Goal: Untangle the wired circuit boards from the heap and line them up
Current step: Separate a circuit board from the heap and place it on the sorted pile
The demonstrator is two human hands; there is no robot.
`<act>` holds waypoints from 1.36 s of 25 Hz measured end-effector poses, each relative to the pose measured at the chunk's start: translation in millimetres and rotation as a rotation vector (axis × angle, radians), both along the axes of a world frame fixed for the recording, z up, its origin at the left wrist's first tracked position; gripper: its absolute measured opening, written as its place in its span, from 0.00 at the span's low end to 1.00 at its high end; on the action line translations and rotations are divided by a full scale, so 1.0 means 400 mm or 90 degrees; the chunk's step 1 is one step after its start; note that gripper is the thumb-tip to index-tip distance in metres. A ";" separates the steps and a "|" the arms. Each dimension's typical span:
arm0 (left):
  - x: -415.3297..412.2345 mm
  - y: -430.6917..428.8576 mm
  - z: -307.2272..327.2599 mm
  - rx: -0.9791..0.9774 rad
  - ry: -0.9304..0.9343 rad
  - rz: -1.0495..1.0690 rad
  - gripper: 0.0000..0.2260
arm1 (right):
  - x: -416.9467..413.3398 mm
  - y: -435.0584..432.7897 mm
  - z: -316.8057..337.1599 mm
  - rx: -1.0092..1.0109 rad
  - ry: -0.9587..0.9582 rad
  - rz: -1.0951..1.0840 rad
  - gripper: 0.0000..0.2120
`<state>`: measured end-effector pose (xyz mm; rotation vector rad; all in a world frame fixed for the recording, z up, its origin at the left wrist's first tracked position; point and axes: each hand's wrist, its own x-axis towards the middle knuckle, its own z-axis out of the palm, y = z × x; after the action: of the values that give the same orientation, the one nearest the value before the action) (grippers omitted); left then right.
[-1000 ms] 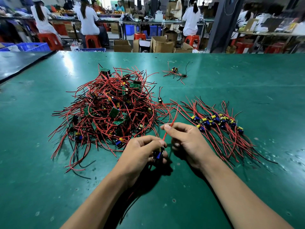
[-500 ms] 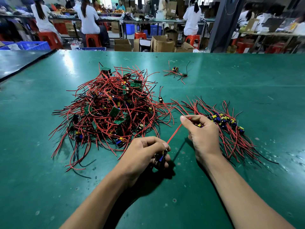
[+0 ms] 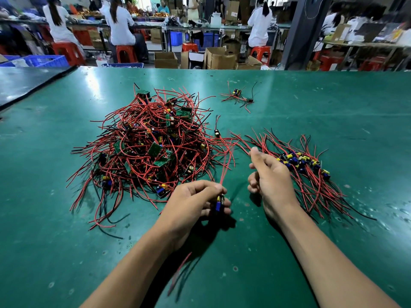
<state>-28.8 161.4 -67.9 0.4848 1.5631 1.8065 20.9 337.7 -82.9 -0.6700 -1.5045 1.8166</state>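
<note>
Head view: left hand [image 3: 195,203] pinched one circuit board [image 3: 219,205]; right hand [image 3: 273,183] loosely curled, apparently empty; advisable: straighten its red wires [image 3: 225,165], lay board beside aligned row [image 3: 300,161].

left hand [image 3: 195,203]: fingers curled, pinching circuit board [image 3: 219,205] | right hand [image 3: 272,178]: fingers loosely curled, blurred

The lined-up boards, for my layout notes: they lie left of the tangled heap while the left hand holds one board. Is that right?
Not quite. The head view shows the lined-up boards lying right of the tangled heap, not left. The left hand does hold one board.
</note>
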 end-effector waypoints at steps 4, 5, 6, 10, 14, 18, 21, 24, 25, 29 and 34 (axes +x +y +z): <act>-0.005 0.015 0.002 0.031 -0.089 0.026 0.21 | 0.008 -0.004 0.007 0.001 -0.054 0.020 0.14; -0.007 0.015 0.001 0.023 -0.092 0.025 0.24 | 0.012 -0.007 0.010 -0.002 -0.063 0.026 0.14; -0.008 0.017 0.002 0.015 -0.095 0.022 0.25 | 0.016 -0.012 0.015 -0.001 -0.067 0.037 0.14; -0.006 0.028 0.006 0.022 -0.111 0.016 0.29 | 0.033 -0.058 0.022 0.219 -0.120 0.110 0.14; -0.023 0.041 0.009 -0.025 -0.114 -0.006 0.30 | 0.039 -0.101 0.025 0.395 -0.133 0.189 0.14; -0.017 0.029 -0.014 0.011 -0.075 -0.004 0.33 | 0.034 -0.082 0.022 0.392 -0.142 0.077 0.11; -0.021 0.024 -0.031 0.028 -0.055 -0.003 0.34 | 0.043 -0.029 0.026 0.400 -0.157 -0.094 0.07; -0.023 0.021 -0.032 0.008 -0.043 -0.009 0.32 | 0.062 0.017 0.034 0.531 -0.282 -0.223 0.12; -0.022 0.021 -0.033 -0.006 -0.041 -0.008 0.31 | 0.065 0.019 0.033 0.593 -0.326 -0.244 0.15; -0.015 0.026 -0.039 -0.010 -0.037 0.037 0.17 | 0.047 -0.036 0.024 0.700 -0.344 -0.025 0.12; -0.004 0.016 -0.035 -0.037 0.171 0.156 0.08 | 0.045 -0.045 0.007 0.732 -0.508 -0.010 0.14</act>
<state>-30.5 167.8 -81.9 0.5451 1.9236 1.9334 39.1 319.7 -80.1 -0.7829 -2.6258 0.3686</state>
